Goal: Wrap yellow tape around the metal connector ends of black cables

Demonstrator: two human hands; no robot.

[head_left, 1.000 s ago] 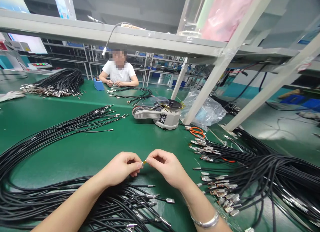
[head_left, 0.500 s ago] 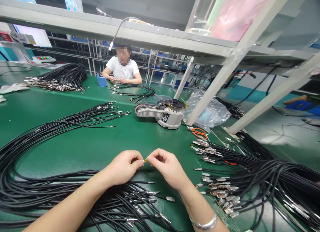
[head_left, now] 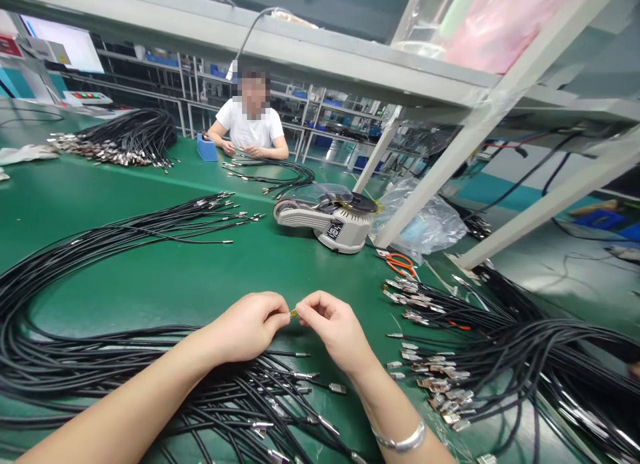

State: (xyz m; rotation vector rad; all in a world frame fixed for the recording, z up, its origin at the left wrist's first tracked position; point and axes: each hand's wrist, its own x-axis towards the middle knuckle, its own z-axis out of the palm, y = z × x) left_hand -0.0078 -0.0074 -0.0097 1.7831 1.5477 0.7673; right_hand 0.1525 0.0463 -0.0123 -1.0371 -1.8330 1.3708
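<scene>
My left hand (head_left: pixel 250 327) and my right hand (head_left: pixel 333 331) meet over the green table (head_left: pixel 165 284), fingertips pinched together on a small yellowish cable tip (head_left: pixel 293 313). Both hands are closed in a pinch. Under my forearms lies a heap of black cables (head_left: pixel 240 397) with metal ends. A silver bracelet (head_left: pixel 400 442) circles my right wrist.
A grey tape dispenser (head_left: pixel 330 223) stands beyond my hands, orange scissors (head_left: pixel 400 263) to its right. More cables with metal connectors (head_left: pixel 440 377) lie at right, other bundles at left (head_left: pixel 75 251) and far left (head_left: pixel 125 141). A person in a white shirt (head_left: pixel 253 127) sits across the table. Slanted frame posts (head_left: pixel 440 151) rise at right.
The view has tilted slightly, so everything sits a little higher and to the right. My hands stay pinched together on the small tip, drawn marginally closer.
</scene>
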